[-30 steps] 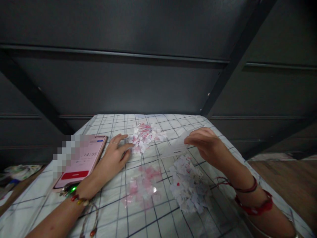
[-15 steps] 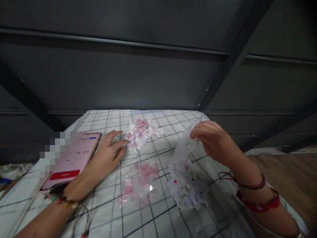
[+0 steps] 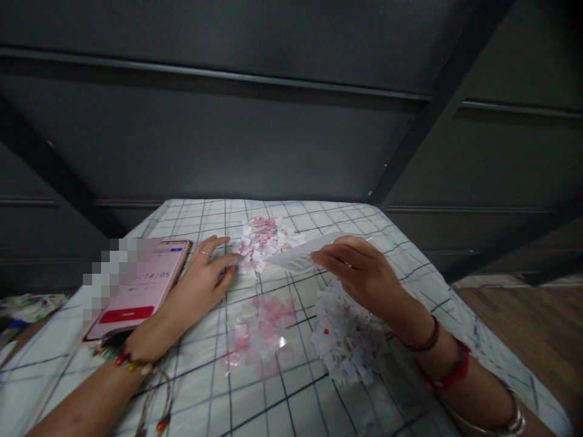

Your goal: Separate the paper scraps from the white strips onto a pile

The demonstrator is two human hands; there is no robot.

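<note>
My right hand (image 3: 357, 264) pinches a thin, whitish plastic bag (image 3: 298, 255), which stretches left toward a pile of small white and pink paper scraps (image 3: 264, 233). Fingers apart, my left hand (image 3: 207, 279) rests on the cloth, its index fingertip at the left edge of that pile. Below my right hand lies a larger heap of white paper scraps (image 3: 348, 346) with a red speck; the hand hides part of its top. Shiny, see-through pink pieces (image 3: 262, 334) are spread between my hands. I cannot tell whether the bag holds anything.
A phone (image 3: 136, 291) showing a timer lies left of my left hand, partly blurred out. The checked cloth (image 3: 195, 388) covers the surface. Dark panels (image 3: 255, 139) stand behind its far edge. Wooden floor (image 3: 519, 315) shows at the right.
My right hand has moved left and slightly down with the bag. The bag hung down at the white heap before; now it lies nearly level, pointing toward the far pile. The left hand stays put.
</note>
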